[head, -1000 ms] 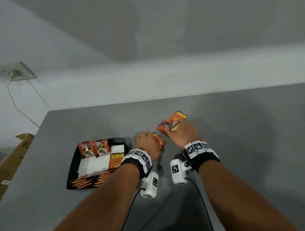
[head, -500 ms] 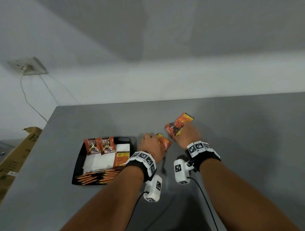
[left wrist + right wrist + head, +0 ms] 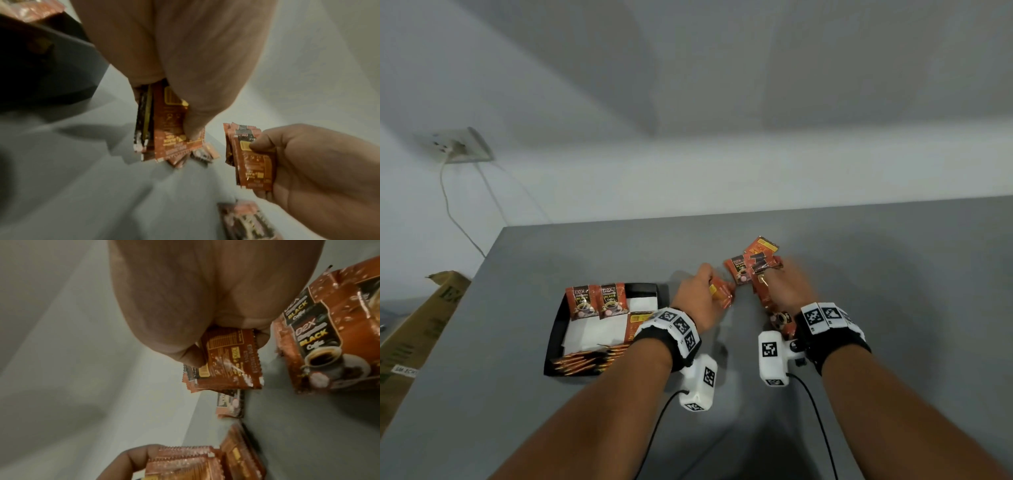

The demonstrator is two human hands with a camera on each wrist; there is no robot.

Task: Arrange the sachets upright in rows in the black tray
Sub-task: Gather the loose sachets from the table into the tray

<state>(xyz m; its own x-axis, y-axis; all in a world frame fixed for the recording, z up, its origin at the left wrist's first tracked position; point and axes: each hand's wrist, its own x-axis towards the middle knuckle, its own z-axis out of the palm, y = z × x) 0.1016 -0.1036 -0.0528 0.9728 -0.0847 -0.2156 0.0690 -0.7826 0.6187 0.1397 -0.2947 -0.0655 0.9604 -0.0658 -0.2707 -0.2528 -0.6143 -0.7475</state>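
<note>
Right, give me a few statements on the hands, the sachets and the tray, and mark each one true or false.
1. The left hand holds sachets. True.
2. The right hand is empty. False: it grips a bunch of sachets.
3. The black tray lies to the left of both hands. True.
4. Two sachets stand upright at the tray's far end. True.
5. No sachets are left loose on the grey table. False: several lie by the right hand.
</note>
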